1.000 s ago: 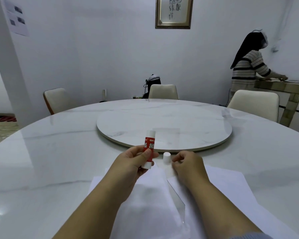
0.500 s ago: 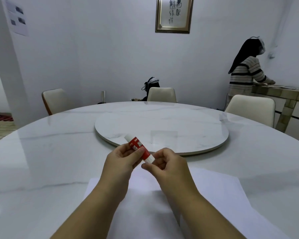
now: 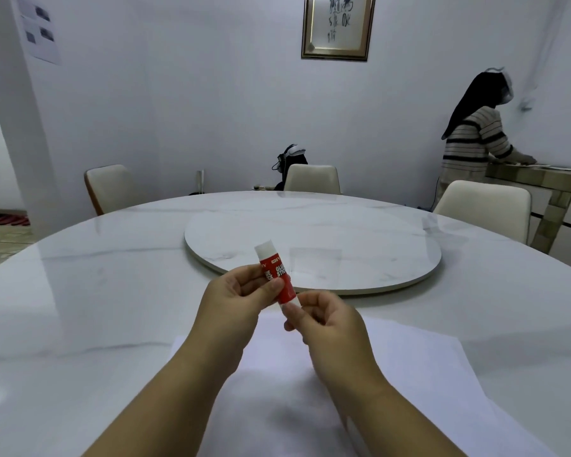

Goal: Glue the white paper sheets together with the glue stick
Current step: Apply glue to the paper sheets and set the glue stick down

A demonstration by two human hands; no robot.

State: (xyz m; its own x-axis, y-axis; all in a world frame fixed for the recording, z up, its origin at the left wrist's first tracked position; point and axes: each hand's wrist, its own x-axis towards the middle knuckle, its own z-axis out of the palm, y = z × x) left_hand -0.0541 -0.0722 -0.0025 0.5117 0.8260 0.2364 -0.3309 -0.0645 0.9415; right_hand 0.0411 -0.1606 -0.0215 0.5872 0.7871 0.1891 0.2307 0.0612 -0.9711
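A red glue stick (image 3: 279, 278) with white ends is held tilted above the table, its upper white end leaning away to the left. My left hand (image 3: 241, 298) grips its red middle between thumb and fingers. My right hand (image 3: 323, 319) pinches the stick's lower white end with its fingertips. Whether a loose cap is in that hand I cannot tell. White paper sheets (image 3: 416, 361) lie flat on the table beneath both forearms, overlapping, and my arms hide much of them.
The round white marble table (image 3: 96, 291) carries a raised turntable (image 3: 360, 239) just beyond my hands. Cream chairs (image 3: 485, 206) stand around the far side. A person in a striped top (image 3: 475, 140) stands at a side table at the right.
One second ago my right hand held a small white cap apart from the upright stick. It then closed on the stick's lower end, and the stick tilted and rose slightly.
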